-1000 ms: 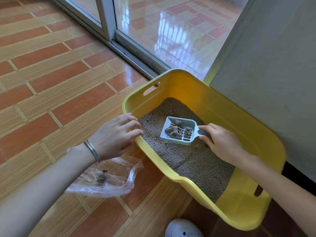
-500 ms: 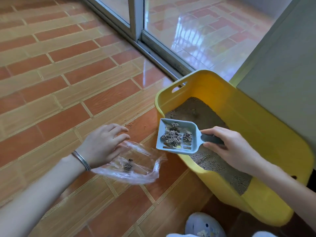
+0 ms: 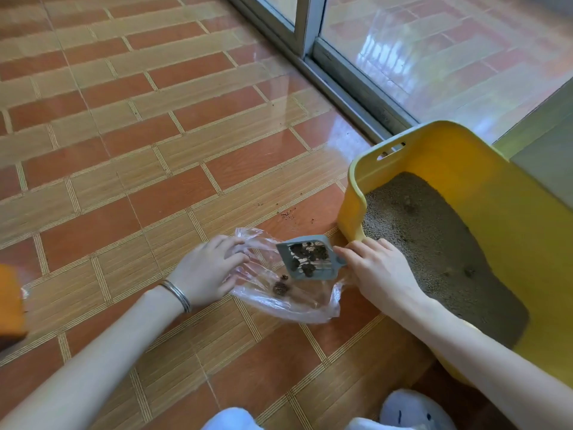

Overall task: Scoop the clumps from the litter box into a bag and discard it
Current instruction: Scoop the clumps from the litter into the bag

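My right hand [image 3: 378, 274] is clenched round the short handle of the grey scoop [image 3: 310, 257], just left of the frame's centre; my fingers hide most of the handle. The scoop is stiff, light plastic with a slotted floor, and it is tipped over the bag with dark clumps [image 3: 307, 254] lying on the slots. A firm grip on the handle is the only sensible hold, since the tray end is dirty. I judge the clumps crumbly: they should slide off with a tilt, and a hard shake would likely break them and scatter grit.

My left hand [image 3: 207, 271], with thin bangles [image 3: 178, 294] at the wrist, has its fingers curled on the upper left edge of the clear plastic bag [image 3: 288, 305], holding the mouth up. The bag lies on the tiled floor [image 3: 124, 150] between my hands and already holds a few clumps [image 3: 280, 287]. The film is thin, limp and slippery, so it will collapse if I let go; the place to take it is the rim, gathered in the fingers, never the belly.

To the right stands the yellow litter box [image 3: 356, 193], its near corner touching my right hand, with grey litter [image 3: 434, 243] inside and darker spots that may be more clumps. Crumbs [image 3: 286, 214] lie on the floor just beside it.
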`<state>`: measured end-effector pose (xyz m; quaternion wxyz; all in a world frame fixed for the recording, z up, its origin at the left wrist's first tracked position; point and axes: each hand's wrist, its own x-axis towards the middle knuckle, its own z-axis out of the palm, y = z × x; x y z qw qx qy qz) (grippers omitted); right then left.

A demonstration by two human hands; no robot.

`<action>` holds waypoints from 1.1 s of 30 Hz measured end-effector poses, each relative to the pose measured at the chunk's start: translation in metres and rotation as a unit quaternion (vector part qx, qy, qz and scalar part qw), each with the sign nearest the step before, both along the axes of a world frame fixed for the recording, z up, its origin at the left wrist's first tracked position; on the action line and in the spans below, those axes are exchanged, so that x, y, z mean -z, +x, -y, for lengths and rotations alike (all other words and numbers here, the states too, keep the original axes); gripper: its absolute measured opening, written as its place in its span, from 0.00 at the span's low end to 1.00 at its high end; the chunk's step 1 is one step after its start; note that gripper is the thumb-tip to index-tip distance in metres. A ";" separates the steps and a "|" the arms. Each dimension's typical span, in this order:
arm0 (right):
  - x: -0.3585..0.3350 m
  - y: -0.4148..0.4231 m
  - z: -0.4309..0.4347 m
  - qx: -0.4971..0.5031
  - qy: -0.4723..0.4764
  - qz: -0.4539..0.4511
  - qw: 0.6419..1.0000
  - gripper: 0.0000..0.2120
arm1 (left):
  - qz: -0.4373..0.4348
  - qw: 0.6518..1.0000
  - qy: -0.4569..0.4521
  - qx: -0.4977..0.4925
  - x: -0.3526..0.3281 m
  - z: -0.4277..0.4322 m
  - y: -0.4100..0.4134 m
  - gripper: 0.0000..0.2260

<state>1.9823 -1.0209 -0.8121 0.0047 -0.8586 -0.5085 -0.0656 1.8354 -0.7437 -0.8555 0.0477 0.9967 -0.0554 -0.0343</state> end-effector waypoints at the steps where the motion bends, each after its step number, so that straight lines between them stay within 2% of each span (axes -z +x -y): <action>1: 0.004 0.000 -0.001 -0.020 0.006 0.033 0.999 0.15 | -0.002 1.000 -0.006 0.001 0.002 0.001 0.000 0.16; 4: 0.008 0.001 -0.001 -0.058 0.034 0.086 0.994 0.16 | -0.006 0.999 -0.033 0.001 0.007 0.002 0.002 0.15; 9: 0.006 0.002 0.005 -0.083 0.047 0.103 0.990 0.16 | 0.006 0.998 -0.065 0.004 0.014 0.002 0.004 0.13; 18: 0.003 0.003 0.007 -0.059 0.019 0.061 0.996 0.14 | 0.003 0.997 -0.073 0.011 0.008 0.008 0.008 0.15; 21: -0.004 0.002 0.004 -0.035 0.010 0.014 0.999 0.17 | 0.019 0.998 -0.064 0.009 0.006 0.007 0.008 0.15; 24: -0.016 0.002 0.006 0.036 0.020 -0.069 0.997 0.18 | 0.039 0.998 -0.059 0.003 0.004 0.009 0.009 0.14; 27: -0.035 0.001 0.018 0.135 0.032 -0.163 0.977 0.18 | 0.055 0.997 -0.047 0.010 -0.002 0.012 0.014 0.15; 33: -0.070 0.005 0.068 0.226 0.109 -0.275 0.928 0.18 | 0.108 0.990 -0.065 0.059 -0.027 0.033 0.041 0.13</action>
